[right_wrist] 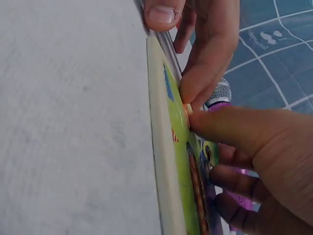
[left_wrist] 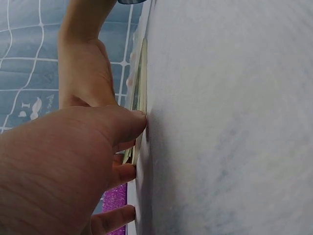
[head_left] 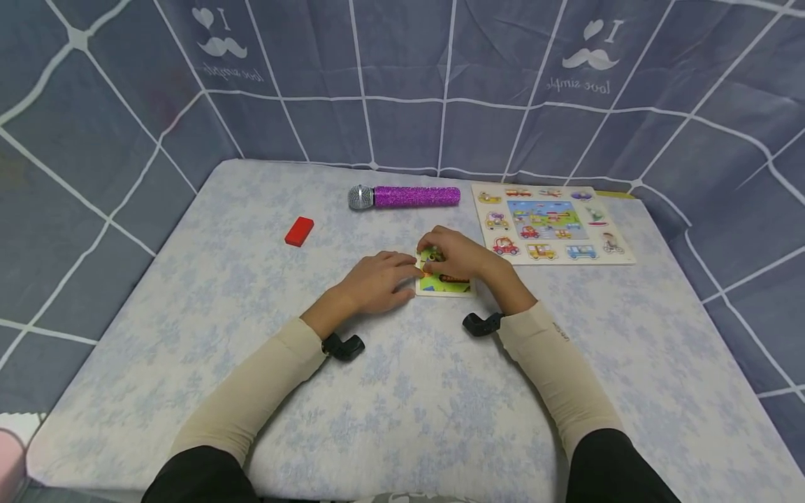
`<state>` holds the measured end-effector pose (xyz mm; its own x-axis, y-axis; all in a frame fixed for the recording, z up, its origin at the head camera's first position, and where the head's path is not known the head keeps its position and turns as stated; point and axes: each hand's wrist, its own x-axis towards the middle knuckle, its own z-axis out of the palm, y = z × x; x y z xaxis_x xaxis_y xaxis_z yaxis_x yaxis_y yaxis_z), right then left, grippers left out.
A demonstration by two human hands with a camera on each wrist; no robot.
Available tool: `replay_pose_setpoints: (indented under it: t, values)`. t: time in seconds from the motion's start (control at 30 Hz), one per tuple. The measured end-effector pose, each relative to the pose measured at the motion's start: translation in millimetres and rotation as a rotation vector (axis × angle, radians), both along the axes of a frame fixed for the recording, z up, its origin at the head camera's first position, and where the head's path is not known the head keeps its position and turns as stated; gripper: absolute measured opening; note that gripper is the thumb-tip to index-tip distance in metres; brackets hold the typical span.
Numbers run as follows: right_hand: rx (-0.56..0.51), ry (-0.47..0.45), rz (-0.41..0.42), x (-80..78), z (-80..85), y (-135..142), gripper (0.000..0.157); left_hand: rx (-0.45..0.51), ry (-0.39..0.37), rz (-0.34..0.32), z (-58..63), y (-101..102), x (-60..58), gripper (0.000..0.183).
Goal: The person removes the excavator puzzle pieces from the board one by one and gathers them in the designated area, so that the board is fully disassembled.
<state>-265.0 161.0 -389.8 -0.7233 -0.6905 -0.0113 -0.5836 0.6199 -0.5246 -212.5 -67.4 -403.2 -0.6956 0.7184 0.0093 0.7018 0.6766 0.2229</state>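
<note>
A small green picture puzzle board (head_left: 434, 284) with a pale wooden rim lies flat on the table between both hands. My left hand (head_left: 376, 281) holds its left side, thumb at the near corner and index fingertip on the picture. From the right, my right hand (head_left: 462, 253) reaches over it, fingers curled at the far side. In the right wrist view, the right thumb (right_wrist: 215, 125) presses on the picture against a small orange spot (right_wrist: 188, 109), where the left index finger (right_wrist: 203, 73) also touches. The right palm covers part of the picture.
A purple glitter microphone (head_left: 415, 196) with a silver head lies behind the hands. To its left is a red block (head_left: 299, 231). A larger vehicle puzzle board (head_left: 604, 241) lies at the back right. A grey-blue curtain (head_left: 402, 77) hangs behind the cloth-covered table (head_left: 402, 398).
</note>
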Motion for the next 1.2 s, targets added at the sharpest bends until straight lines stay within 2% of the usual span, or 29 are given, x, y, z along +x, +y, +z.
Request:
replay_pose_setpoints:
  t: [0.23, 0.5, 0.87, 1.03, 1.2]
  values:
    - [0.012, 0.037, 0.009, 1.4, -4.7, 0.7, 0.027, 0.004, -0.002, 0.006, -1.9, -0.2, 1.0, 0.042]
    - [0.038, 0.048, 0.029, 5.2, -1.8, -2.6, 0.029, 0.000, -0.007, 0.011, -2.0, -0.5, 3.1, 0.042]
    - [0.123, 0.211, 0.036, 2.6, -1.5, -5.9, 0.029, 0.002, 0.001, 0.018, -2.3, -0.7, 1.5, 0.041]
    - [0.046, 0.250, 0.006, 3.1, 4.6, 8.8, 0.029, -0.009, -0.006, 0.020, -2.2, 0.3, 1.0, 0.042]
    - [-0.062, 0.239, -0.054, 13.2, 11.6, 49.7, 0.025, -0.013, -0.019, 0.030, -2.5, 1.6, 1.7, 0.043]
